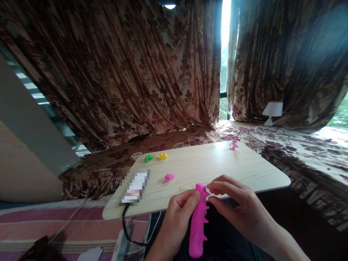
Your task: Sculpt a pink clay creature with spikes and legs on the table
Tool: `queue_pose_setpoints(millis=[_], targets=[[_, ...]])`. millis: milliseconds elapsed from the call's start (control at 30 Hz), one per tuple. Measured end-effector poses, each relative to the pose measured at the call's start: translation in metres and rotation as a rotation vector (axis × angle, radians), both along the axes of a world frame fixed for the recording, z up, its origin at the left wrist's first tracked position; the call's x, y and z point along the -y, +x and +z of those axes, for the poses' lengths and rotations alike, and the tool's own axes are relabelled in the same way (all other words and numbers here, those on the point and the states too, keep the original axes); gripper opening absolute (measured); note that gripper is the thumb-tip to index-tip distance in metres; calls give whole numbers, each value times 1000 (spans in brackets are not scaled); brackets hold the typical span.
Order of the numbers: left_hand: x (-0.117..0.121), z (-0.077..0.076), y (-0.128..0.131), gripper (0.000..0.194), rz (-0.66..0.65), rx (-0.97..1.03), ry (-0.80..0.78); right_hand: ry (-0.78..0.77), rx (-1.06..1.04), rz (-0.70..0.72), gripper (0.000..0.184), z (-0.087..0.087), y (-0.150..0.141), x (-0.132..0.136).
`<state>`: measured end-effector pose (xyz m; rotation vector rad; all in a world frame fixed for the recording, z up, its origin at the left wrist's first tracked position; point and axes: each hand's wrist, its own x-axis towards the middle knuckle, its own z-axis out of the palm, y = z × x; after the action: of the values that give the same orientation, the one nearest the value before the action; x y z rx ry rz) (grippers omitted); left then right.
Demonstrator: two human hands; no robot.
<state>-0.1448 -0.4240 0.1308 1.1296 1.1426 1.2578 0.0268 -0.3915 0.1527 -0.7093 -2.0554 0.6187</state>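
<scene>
My left hand [181, 208] grips a long pink clay roll [197, 232] near its upper end, thumb on top. The roll points toward me past the table's front edge, and a row of several small pointed spikes runs down its right side. Beside the upper spikes is my right hand [233, 199], its thumb and fingertips apart with a gap between them. Whether a fingertip touches a spike, I cannot tell. A small pink clay lump [169, 177] lies on the table just beyond my left hand.
The pale wooden table [201, 163] carries a green clay piece [148, 158], a yellow clay piece [162, 156] and a pink figure [233, 145] at the far right. A blurred-out device [136, 186] with a black cable lies at left. A white lamp [272, 109] stands behind, near the curtains.
</scene>
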Motion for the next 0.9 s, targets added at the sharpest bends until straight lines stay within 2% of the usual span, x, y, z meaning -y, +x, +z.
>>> queue_pose_setpoints(millis=[133, 267, 400, 533, 633, 767, 900], targets=[[1, 1, 0, 35, -36, 20, -26, -15, -9, 27, 14, 4, 4, 2], [-5, 12, -3, 34, -149, -93, 16, -40, -13, 58, 17, 7, 12, 2], [-24, 27, -6, 38, -285, -289, 51, -105, -20, -16, 25, 3, 18, -7], [-46, 30, -9, 37, -355, -377, 80, -149, -58, -8, 18, -9, 15, -20], [-55, 27, -14, 37, -324, -343, 76, -196, -98, -20, 12, -17, 13, -28], [-56, 22, -28, 38, -175, -161, 44, -271, -212, -70, 18, -31, 16, -38], [-55, 12, -39, 32, -54, -74, 54, -368, -312, -35, 22, -43, 17, -49]])
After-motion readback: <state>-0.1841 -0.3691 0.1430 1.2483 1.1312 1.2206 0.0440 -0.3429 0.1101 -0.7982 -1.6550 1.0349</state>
